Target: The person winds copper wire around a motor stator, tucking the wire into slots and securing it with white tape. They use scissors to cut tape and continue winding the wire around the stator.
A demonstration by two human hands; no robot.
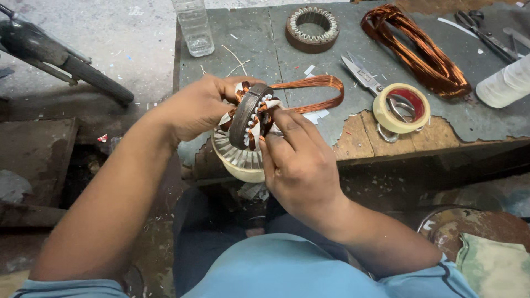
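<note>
Fingers of the left hand (196, 107) wrap closed around the rim of a motor stator ring (248, 116), held on edge with its copper windings and white paper slips showing. Fingertips of the right hand (301, 163) pinch closed on the near face of the stator ring, pressing at the windings. Just below the stator ring sits a pale round tub (240, 160) with grey strips inside. From behind the stator ring a copper wire loop (317, 91) reaches out over the grey workbench (331, 118). Farther beyond the stator ring lie a second bare stator (312, 28), a clear plastic bottle (193, 25), a large copper coil (422, 49), snips (361, 74) and a tape roll (402, 107).
</note>
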